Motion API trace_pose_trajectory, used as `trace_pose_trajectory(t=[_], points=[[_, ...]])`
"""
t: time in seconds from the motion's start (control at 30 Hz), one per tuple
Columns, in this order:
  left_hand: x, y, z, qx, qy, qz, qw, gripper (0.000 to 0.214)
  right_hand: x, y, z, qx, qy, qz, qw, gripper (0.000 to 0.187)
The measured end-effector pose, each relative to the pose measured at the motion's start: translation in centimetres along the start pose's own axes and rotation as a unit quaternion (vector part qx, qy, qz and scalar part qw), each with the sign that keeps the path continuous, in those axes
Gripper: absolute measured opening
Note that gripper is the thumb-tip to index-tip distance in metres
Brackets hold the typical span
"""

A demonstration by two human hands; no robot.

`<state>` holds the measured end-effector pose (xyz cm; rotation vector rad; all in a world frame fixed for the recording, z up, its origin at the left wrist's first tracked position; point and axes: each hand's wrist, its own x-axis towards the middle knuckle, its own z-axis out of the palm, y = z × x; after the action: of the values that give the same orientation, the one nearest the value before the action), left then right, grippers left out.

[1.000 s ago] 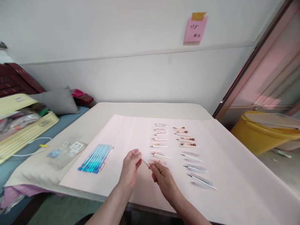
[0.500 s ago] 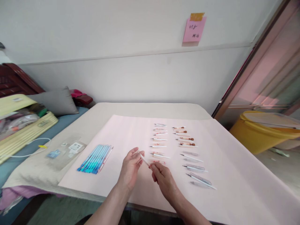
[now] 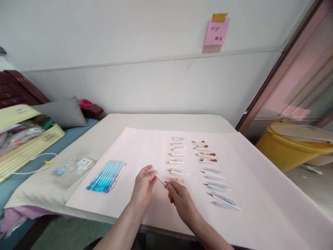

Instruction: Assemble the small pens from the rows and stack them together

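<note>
A slim, pale pen [image 3: 160,180] is held at a slant above the table between my two hands. Thumb and fingers of my left hand [image 3: 143,187] pinch its upper left end. My right hand [image 3: 182,201] grips the lower right end, near a reddish part mostly covered by the fingers. Just beyond lies a column of pen parts [image 3: 177,162], white refills with dark tips beside red-patterned barrels. To the right, brown-ended barrels [image 3: 208,154] and greyish clear barrels [image 3: 220,186] lie with more refills. Several blue pens [image 3: 105,177] rest side by side at the left, with a red-and-white pen [image 3: 118,177] along their edge.
Pinkish paper [image 3: 145,146] covers the table. Clear plastic packaging [image 3: 78,168] lies at its left. Beyond that are a yellow box [image 3: 49,139] of bagged things and a grey cushion [image 3: 65,113]. A yellow bin [image 3: 283,147] stands right; a pink note [image 3: 216,33] hangs on the wall.
The fingers of my left hand have shifted slightly on the pen's upper end. Both hands stay in nearly the same place, and the parts on the table lie as before.
</note>
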<state>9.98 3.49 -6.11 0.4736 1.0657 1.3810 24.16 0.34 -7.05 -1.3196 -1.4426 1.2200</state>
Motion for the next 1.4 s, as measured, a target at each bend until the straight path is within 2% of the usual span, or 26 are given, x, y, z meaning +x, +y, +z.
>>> trace_pose_trajectory(t=[0.17, 0.33, 0.4, 0.5, 0.57, 0.63, 0.7, 0.77, 0.83, 0.9, 0.97, 1.03, 1.13, 1.2, 1.27, 1.33, 1.4], points=[[-0.1, 0.1, 0.0, -0.009, -0.020, -0.003, 1.000, 0.040, 0.2, 0.0, -0.1, 0.066, -0.027, 0.064, 0.995, 0.031], [-0.2, -0.2, 0.1, 0.028, -0.004, 0.004, 1.000, 0.034, 0.1, -0.2, 0.0, 0.042, 0.001, 0.014, 0.999, 0.034], [-0.2, -0.2, 0.1, 0.030, -0.012, 0.009, 0.999, 0.035, 0.0, -0.4, 0.0, 0.085, -0.019, 0.056, 0.995, 0.032], [-0.2, -0.1, 0.1, 0.020, -0.025, 0.008, 0.999, 0.039, 0.0, -0.6, -0.1, 0.186, -0.060, 0.152, 0.969, 0.034], [-0.2, -0.1, 0.1, 0.023, -0.021, 0.001, 1.000, 0.040, 0.1, -0.6, -0.2, 0.201, -0.063, 0.168, 0.963, 0.036], [-0.3, -0.3, 0.2, 0.040, -0.014, -0.007, 0.999, 0.039, 0.1, -0.6, -0.1, 0.153, -0.044, 0.132, 0.978, 0.035], [-0.4, -0.4, 0.2, 0.056, -0.015, -0.007, 0.998, 0.038, 0.1, -0.5, -0.1, 0.082, -0.009, 0.059, 0.995, 0.034], [-0.5, -0.3, 0.2, 0.060, -0.024, 0.002, 0.998, 0.038, 0.0, -0.6, -0.1, 0.060, 0.004, 0.027, 0.998, 0.035], [-0.6, -0.2, 0.3, 0.051, -0.035, 0.015, 0.998, 0.041, -0.1, -0.7, -0.1, 0.126, -0.026, 0.080, 0.988, 0.033], [-0.6, 0.0, 0.4, 0.042, -0.047, 0.022, 0.998, 0.042, -0.1, -0.7, -0.3, 0.228, -0.074, 0.159, 0.958, 0.034], [-0.6, -0.1, 0.4, 0.034, -0.057, 0.021, 0.998, 0.041, 0.0, -0.6, -0.3, 0.279, -0.090, 0.187, 0.938, 0.035], [-0.6, -0.3, 0.4, 0.035, -0.054, 0.016, 0.998, 0.039, 0.0, -0.5, -0.3, 0.246, -0.067, 0.160, 0.954, 0.034], [-0.7, -0.9, 0.4, 0.055, -0.044, 0.009, 0.997, 0.035, 0.0, -0.3, 0.0, 0.130, 0.001, 0.055, 0.990, 0.033], [-0.7, -1.0, 0.3, 0.069, -0.052, 0.014, 0.996, 0.034, 0.0, -0.3, 0.1, 0.114, 0.011, 0.039, 0.993, 0.033], [-0.6, -1.0, 0.3, 0.075, -0.063, 0.025, 0.995, 0.036, -0.1, -0.4, 0.2, 0.174, -0.021, 0.099, 0.980, 0.031], [-0.5, -0.9, 0.2, 0.079, -0.069, 0.031, 0.994, 0.038, -0.2, -0.6, 0.2, 0.249, -0.057, 0.158, 0.954, 0.031], [-0.4, -1.0, 0.2, 0.081, -0.063, 0.031, 0.994, 0.038, -0.3, -0.6, 0.3, 0.294, -0.063, 0.173, 0.938, 0.031]])
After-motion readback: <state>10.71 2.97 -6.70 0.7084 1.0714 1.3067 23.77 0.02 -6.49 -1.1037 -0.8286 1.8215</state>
